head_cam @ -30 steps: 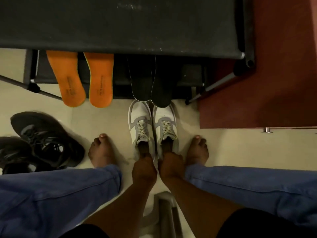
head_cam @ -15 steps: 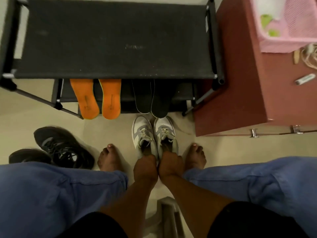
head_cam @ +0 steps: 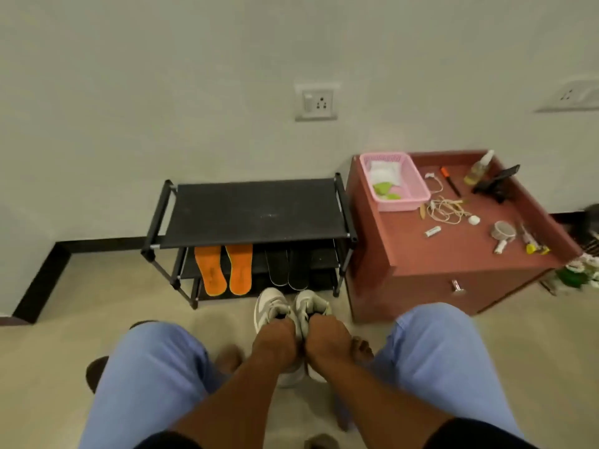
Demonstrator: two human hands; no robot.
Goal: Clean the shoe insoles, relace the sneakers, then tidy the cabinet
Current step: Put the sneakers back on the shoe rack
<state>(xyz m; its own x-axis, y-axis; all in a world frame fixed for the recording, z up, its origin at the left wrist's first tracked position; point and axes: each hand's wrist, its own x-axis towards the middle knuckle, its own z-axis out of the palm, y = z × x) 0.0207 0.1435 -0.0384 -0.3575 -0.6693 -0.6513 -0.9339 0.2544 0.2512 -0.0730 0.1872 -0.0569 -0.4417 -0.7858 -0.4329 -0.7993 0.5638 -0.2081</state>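
Two white-and-grey sneakers stand side by side on the floor between my knees. My left hand (head_cam: 275, 343) grips the left sneaker (head_cam: 270, 306) by its opening. My right hand (head_cam: 327, 341) grips the right sneaker (head_cam: 309, 303) the same way. Just beyond them stands a black shoe rack (head_cam: 256, 212). Two orange insoles (head_cam: 223, 270) and two dark insoles (head_cam: 287, 268) lean out of its lower shelves.
A red-brown cabinet (head_cam: 453, 251) stands right of the rack, with a pink basket (head_cam: 393, 181), loose laces (head_cam: 445, 210), a bottle (head_cam: 481, 163) and small tools on top. Dark shoes (head_cam: 95, 372) peek out behind my left knee. My bare feet rest beside the sneakers.
My head has tilted up, so the wall, the whole rack and the cabinet top came into view. Both hands stay on the sneakers, which seem drawn slightly back from the rack.
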